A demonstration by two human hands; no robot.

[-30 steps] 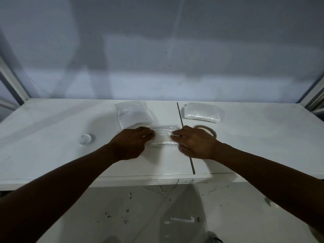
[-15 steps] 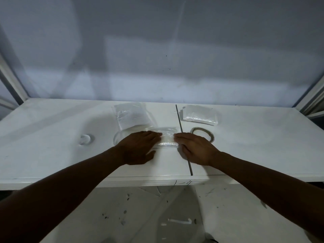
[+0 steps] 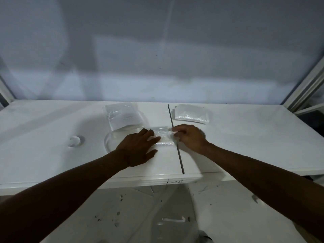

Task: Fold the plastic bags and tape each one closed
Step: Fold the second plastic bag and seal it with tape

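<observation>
A clear folded plastic bag (image 3: 162,137) lies on the white table (image 3: 52,155) near the middle seam. My left hand (image 3: 138,149) rests flat on its left part and presses it down, fingers stretched out. My right hand (image 3: 188,137) curls its fingers around the bag's right end, over the seam. The tape roll is almost wholly hidden under my right hand; only a sliver of its rim (image 3: 203,134) shows. A loose clear flap of plastic (image 3: 109,142) bulges out to the left of my left hand.
A stack of flat plastic bags (image 3: 122,116) lies behind my left hand. A pile of folded bags (image 3: 191,114) sits at the back right. A small white round object (image 3: 75,141) lies at the left. A dark seam (image 3: 175,137) splits the table.
My right hand has moved away from me and now covers the tape roll, gripping the bag's right end. My left hand has flattened and slid right along the bag.
</observation>
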